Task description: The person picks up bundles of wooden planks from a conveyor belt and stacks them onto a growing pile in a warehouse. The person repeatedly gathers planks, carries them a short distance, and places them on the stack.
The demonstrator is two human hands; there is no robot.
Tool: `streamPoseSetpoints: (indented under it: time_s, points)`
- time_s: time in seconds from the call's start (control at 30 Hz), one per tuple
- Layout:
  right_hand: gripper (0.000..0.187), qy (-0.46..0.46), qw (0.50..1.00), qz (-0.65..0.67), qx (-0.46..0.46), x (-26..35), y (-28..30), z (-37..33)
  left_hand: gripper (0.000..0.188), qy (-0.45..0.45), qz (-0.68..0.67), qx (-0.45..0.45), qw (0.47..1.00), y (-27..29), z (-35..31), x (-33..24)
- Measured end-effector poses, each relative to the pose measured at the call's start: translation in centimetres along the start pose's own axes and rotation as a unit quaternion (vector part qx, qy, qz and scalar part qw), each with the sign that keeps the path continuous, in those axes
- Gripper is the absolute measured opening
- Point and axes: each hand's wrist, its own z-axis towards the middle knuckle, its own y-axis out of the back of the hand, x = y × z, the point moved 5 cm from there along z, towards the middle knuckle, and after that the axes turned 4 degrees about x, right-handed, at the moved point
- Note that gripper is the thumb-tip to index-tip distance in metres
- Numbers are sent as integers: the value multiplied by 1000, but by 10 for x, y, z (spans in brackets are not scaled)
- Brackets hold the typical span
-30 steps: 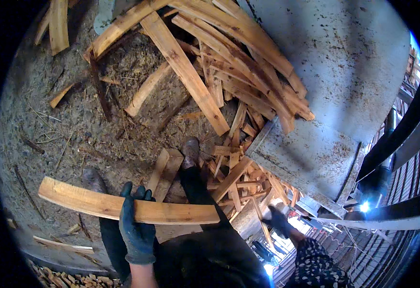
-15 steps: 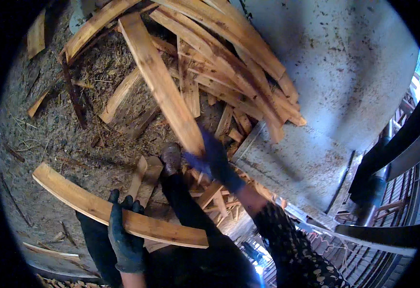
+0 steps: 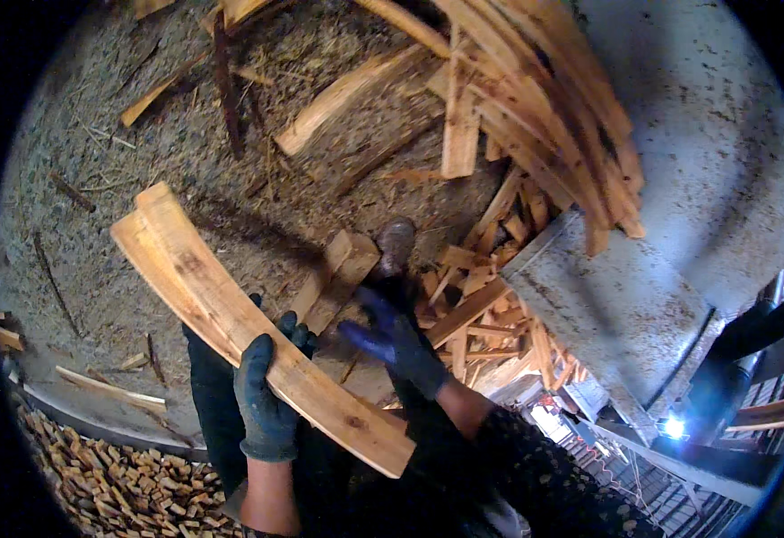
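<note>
Two long wooden boards lie stacked in my gloved left hand, whose fingers wrap round them above my legs. The upper board lies flat over the lower board, whose edge shows along the left side. To the right of the boards, my right hand, in a blue and grey glove, holds nothing. Its fingers are apart and point toward the boards. Below it is my dark trouser leg, with a dusty boot at its end. A short wood block sits on the ground beside the boot.
A heap of long boards leans against a dirty pale metal panel. Offcuts fill the space by the metal corner. Single planks lie on the earthen ground. Many small wood pieces are piled at the lower left.
My right hand has let go of the long board it gripped by the heap and drawn back. That board now lies on the one in my left hand. The view has shifted leftward.
</note>
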Motion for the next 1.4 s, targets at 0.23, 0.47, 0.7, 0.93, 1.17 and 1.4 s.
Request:
streamPoseSetpoints:
  time_s: [0.23,0.47,0.7,0.93,1.17,1.4]
  points:
    - [56,-146,958,108,-222,-163,-37,72,57,6,36,-57,998,7,-5,-21]
    - [54,-89,907,295,-286,-146,-50,91,52,5,83,-102,991,12,-5,-34]
    - [55,-81,934,83,-337,-22,7,132,66,-7,56,-53,997,-11,-10,-43]
    - [68,-69,914,-11,-399,-36,7,142,63,3,26,-52,998,-1,-7,-37]
    - [63,-68,918,-51,-388,-36,-10,139,60,-1,21,-82,996,15,-10,-35]
    - [61,93,936,170,-293,-6,-22,105,59,-13,23,-68,997,20,-13,-46]
